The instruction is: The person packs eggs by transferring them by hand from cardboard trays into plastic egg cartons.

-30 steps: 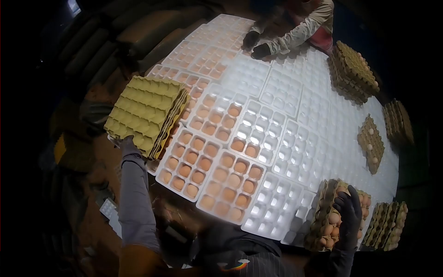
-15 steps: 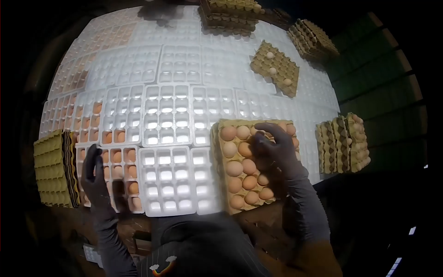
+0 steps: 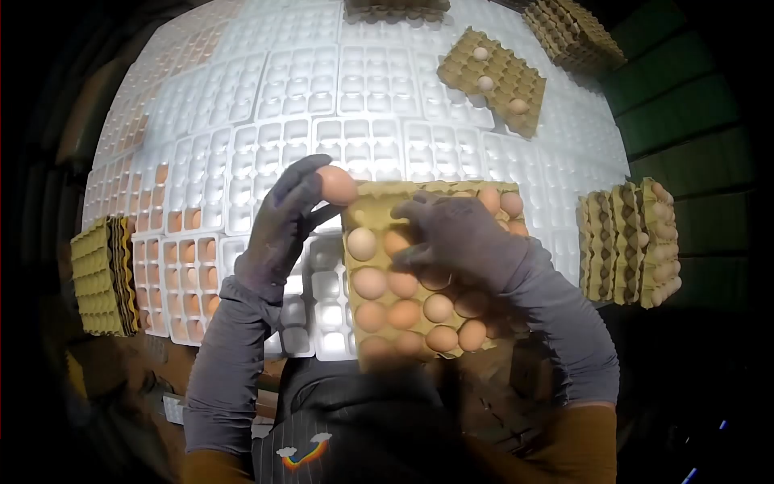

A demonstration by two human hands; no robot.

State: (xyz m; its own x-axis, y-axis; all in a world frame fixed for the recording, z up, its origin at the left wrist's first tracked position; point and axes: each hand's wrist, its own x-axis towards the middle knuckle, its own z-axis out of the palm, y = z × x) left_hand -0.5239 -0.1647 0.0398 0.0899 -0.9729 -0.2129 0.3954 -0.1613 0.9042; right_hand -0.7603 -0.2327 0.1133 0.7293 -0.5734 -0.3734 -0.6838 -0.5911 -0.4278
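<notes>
My left hand (image 3: 282, 218), in a grey glove, pinches a brown egg (image 3: 336, 185) between fingertips and thumb, just above the far left corner of a pulp egg tray (image 3: 372, 211). Over that tray reaches my gloved right hand (image 3: 468, 242), palm down, thumb and forefinger apart on either side of another egg (image 3: 397, 241), which sits in its cup. What lies under the palm is hidden. Brown and paler eggs (image 3: 402, 314) fill the near rows, while the cups at the far left corner are bare.
White plastic egg trays (image 3: 363, 149) cover the table, those on the left holding eggs. A pulp tray with three eggs (image 3: 500, 85) lies far right. Stacked pulp trays stand at left (image 3: 93, 278), right (image 3: 621, 242) and far right (image 3: 572, 32).
My left hand has moved from the egg-filled white tray to the pulp tray and now holds an egg. Two far-left cups have emptied. My right hand has shifted left, and the view has moved.
</notes>
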